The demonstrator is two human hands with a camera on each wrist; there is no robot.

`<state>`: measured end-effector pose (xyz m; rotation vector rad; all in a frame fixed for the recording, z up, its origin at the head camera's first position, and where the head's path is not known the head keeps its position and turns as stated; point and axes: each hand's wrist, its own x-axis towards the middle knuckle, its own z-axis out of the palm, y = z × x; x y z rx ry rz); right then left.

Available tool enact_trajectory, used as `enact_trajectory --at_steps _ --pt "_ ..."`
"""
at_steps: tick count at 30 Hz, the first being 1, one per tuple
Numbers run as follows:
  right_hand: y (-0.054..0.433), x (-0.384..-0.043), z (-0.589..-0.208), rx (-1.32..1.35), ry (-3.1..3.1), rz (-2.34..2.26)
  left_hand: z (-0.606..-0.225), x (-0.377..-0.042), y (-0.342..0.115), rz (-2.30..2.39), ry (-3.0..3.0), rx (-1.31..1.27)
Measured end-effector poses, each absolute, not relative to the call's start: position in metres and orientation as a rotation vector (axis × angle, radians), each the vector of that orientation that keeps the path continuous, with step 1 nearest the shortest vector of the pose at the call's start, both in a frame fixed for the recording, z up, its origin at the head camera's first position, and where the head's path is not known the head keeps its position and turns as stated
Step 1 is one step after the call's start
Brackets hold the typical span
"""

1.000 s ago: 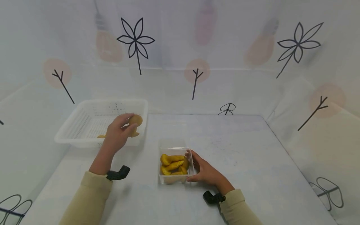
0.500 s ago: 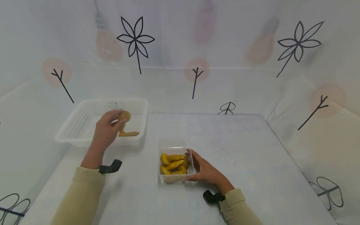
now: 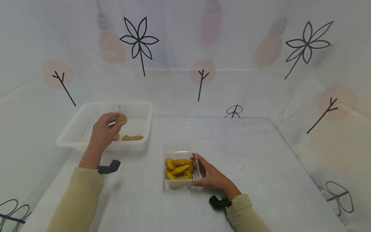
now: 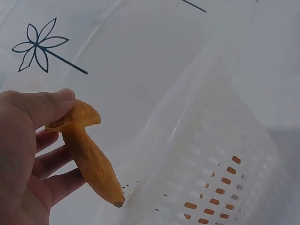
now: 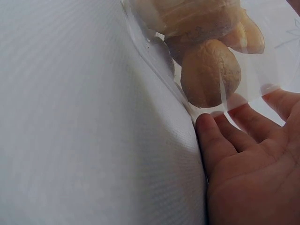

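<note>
My left hand [image 3: 102,133] pinches a yellow-brown mushroom [image 4: 93,159] by its cap between thumb and fingers. Its stem slants down in the left wrist view. In the head view this hand is above the white perforated basket [image 3: 139,146], where another mushroom [image 3: 132,138] lies near the front wall. A small part of one more shows beside the hand. My right hand [image 3: 213,176] grips the right side of a clear plastic box [image 3: 178,184], thumb at the front corner and fingers at the back. Several yellow mushrooms [image 3: 177,167] fill the box, pressed against its clear wall [image 5: 211,72].
A white table [image 3: 255,154] carries both containers, with the basket at the back left and the box near the middle. Behind the box stands its clear lid [image 3: 178,147]. A pale printed curtain [image 3: 174,90] encloses the back and sides.
My left hand has moved left over the basket with the mushroom, uncovering the one lying near the front wall. My right hand and the box stay in place.
</note>
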<state>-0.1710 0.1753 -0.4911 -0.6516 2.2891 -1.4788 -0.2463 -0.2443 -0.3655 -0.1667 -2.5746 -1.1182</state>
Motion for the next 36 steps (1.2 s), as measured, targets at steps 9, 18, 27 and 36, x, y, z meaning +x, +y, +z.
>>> enact_trajectory --at_steps 9,18,27,36 --pt "0.175 -0.171 -0.490 -0.647 2.286 -1.478 -0.371 -0.250 -0.251 -1.090 -2.706 -0.041" --pt "0.176 -0.171 -0.490 -0.656 2.292 -1.475 -0.384 -0.261 -0.260 -1.021 -2.842 -0.042" --pt "0.175 -0.169 -0.487 -0.637 2.277 -1.488 -0.387 -0.262 -0.257 -0.854 -2.917 -0.066" --pt "0.175 -0.170 -0.488 -0.647 2.296 -1.479 -0.388 -0.262 -0.256 -0.809 -2.967 0.007"
